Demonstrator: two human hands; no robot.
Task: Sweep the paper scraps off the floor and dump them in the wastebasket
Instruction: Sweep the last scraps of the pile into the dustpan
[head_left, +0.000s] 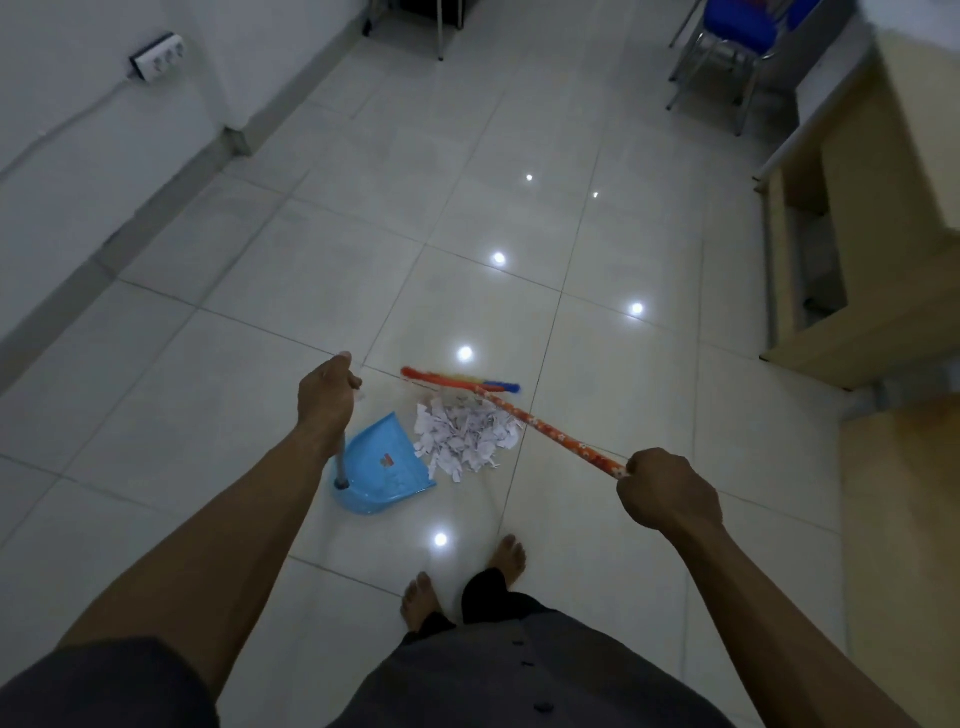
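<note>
The paper scraps (467, 434) are seen gathered into one loose heap on the tiled floor (519, 218), just in front of the person's bare feet (511, 558). So the collecting part of the sweep looks largely done; no stray bits are made out elsewhere on the tiles, though the light is dim.

The blue dustpan (382, 470) is set on the floor with its open lip right against the left edge of the heap. Its upright handle (340, 462) is gripped near the top by the left hand (326, 400), fingers wrapped round it. The broom (556, 434) is held in the right hand (667, 491), closed in a fist round the patterned stick. The bristle head (460, 380) is laid at the far side of the heap, touching it or very nearly.

Nothing is seen inside the pan yet. The push into the pan is judged to be the step in hand. After that, the carry and the dump are left, and no wastebasket is in view.
</note>
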